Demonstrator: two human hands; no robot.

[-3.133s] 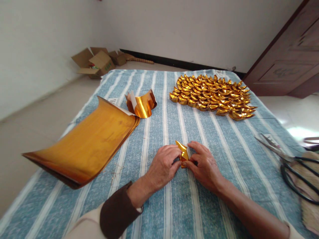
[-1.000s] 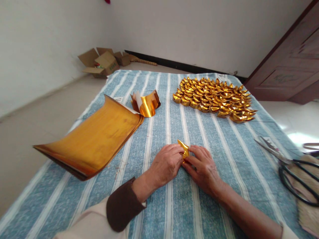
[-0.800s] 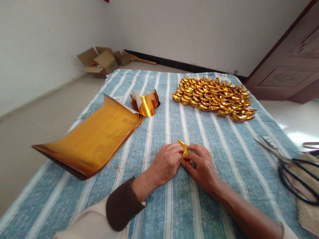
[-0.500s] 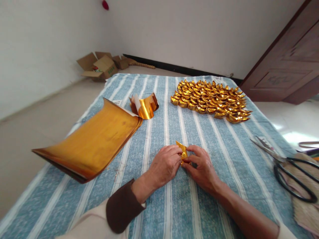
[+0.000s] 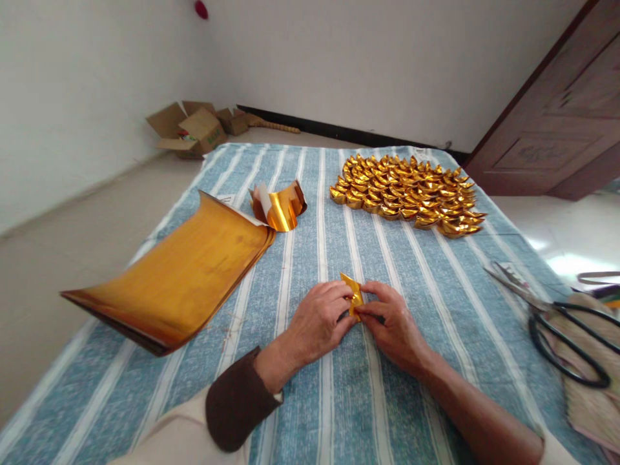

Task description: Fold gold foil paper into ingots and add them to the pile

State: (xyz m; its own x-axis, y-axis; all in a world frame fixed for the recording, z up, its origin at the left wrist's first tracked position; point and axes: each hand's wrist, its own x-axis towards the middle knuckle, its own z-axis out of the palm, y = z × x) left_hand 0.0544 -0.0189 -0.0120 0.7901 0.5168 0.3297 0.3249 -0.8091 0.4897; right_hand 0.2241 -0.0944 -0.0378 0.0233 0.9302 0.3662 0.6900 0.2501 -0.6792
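Observation:
My left hand (image 5: 317,318) and my right hand (image 5: 391,321) meet over the blue striped cloth (image 5: 334,400). Both pinch a small folded piece of gold foil paper (image 5: 354,293), whose pointed tip sticks up between the fingers. To the left lies a thick curled stack of gold foil sheets (image 5: 174,274). Behind that stack stands a curled strip of gold foil (image 5: 278,208). At the far right of the cloth sits a dense cluster of several folded gold ingots (image 5: 409,195).
Black-handled scissors (image 5: 557,316) lie at the right edge, partly on a woven mat (image 5: 593,387). Open cardboard boxes (image 5: 188,126) sit on the floor by the far wall. A brown door (image 5: 557,123) stands at the right.
My fingers have kept working the small gold piece in the same spot on the cloth. The view has shifted slightly. Nothing else on the cloth has moved.

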